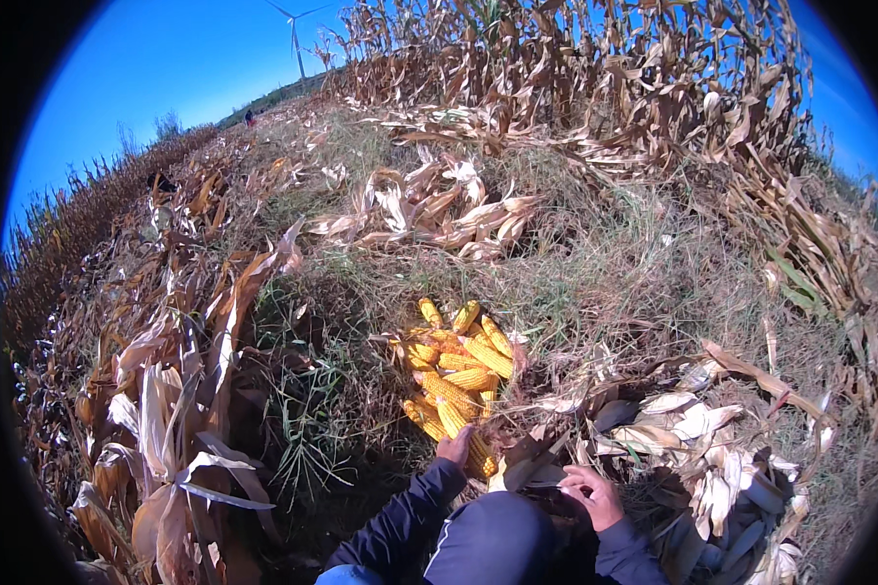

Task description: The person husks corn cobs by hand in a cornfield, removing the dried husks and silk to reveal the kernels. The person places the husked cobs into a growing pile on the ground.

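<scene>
Just in front of my knee, my left hand (455, 447) is closed around a yellow corn cob (481, 459) at the near edge of a pile. The husked corn cobs (474, 379) in that pile lie close together on dry grass. To the right, the fingertips of my right hand (594, 497) pinch a pale dry corn husk (543, 475). Part of this husk is hidden behind my knee (494, 541). Both dark sleeves reach in from the bottom of the view.
Loose husks (710, 468) are heaped at the right. Dry cornstalks (168, 439) with leaves rise close at the left. Another husk heap (439, 208) lies beyond the cobs. Standing corn (571, 66), a wind turbine (294, 36) and a distant person (249, 118) are farther off.
</scene>
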Motion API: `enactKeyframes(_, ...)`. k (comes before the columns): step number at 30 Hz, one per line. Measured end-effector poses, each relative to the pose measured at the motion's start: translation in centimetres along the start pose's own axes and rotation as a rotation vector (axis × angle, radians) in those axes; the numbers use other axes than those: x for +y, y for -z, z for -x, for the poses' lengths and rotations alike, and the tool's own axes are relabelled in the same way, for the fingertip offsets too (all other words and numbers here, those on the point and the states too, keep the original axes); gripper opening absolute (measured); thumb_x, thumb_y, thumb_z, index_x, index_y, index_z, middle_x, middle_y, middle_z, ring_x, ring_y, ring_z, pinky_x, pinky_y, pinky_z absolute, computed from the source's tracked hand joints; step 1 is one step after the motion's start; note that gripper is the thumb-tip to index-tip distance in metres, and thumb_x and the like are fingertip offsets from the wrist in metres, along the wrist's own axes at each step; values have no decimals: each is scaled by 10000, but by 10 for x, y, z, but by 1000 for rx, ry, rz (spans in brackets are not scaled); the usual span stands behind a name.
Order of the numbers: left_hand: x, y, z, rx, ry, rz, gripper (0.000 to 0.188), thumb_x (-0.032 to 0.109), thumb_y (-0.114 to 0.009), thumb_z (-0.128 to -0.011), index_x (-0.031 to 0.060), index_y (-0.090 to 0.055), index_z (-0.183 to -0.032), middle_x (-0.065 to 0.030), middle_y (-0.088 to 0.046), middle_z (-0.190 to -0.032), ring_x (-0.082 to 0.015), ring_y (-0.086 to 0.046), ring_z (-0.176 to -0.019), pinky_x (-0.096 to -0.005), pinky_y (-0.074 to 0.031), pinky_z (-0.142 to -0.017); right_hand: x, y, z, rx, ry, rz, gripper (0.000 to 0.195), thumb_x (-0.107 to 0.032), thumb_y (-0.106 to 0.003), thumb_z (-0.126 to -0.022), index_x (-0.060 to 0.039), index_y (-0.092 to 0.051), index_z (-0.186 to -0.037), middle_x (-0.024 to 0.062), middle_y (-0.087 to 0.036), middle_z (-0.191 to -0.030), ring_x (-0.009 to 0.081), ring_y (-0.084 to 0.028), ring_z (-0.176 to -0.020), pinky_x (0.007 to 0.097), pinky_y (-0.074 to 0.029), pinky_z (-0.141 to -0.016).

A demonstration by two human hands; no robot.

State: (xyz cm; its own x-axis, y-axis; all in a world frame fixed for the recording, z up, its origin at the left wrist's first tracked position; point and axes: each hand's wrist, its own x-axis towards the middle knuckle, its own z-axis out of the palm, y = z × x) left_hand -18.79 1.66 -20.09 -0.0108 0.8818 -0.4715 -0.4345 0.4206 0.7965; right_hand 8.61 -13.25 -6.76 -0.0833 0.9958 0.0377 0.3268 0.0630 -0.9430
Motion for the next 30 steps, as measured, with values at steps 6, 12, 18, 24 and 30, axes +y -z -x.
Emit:
enactKeyframes(6,91,-51,-14,187,-56,60,366,225,-611,-904,99,-454,-1209,-101,-549,-1103,-269,-612,-855,-461,-532,-721,56,43,52,460,-155,-53,202,-53,-669,-821,18,-669,-1011,33,-660,-855,83,-574,-772,235,-474,-721)
enactKeyframes(12,84,-52,37,-108,50,-184,395,266,-557,-940,168,-392,-1284,-139,-546,-1161,-306,-611,-844,-505,-547,-640,136,67,66,676,-196,-230,167,-23,-658,-839,26,-666,-999,62,-679,-847,111,-634,-758,242,-502,-723)
enactKeyframes(18,29,5,84,-462,-51,-279,175,162,-535,-960,10,-621,-966,-113,-681,-882,-214,-681,-778,-378,-584,-662,214,99,74,770,-356,-169,145,0,-669,-808,24,-681,-951,48,-676,-844,116,-633,-768,244,-510,-737)
enactKeyframes(24,25,42,100,-206,-173,-323,183,160,-620,-927,-13,-668,-891,-36,-651,-768,-102,-605,-661,-259,-507,-620,341,139,56,876,-482,234,129,-28,-605,-835,-8,-679,-939,88,-680,-799,188,-665,-703,313,-551,-625)
enactKeyframes(30,28,105,115,-7,-354,-388,156,150,-606,-924,5,-635,-876,-50,-641,-763,-125,-605,-630,-262,-497,-591,273,159,-16,604,-350,655,253,-162,-588,-842,-179,-692,-1073,159,-690,-886,314,-671,-830,415,-519,-752)
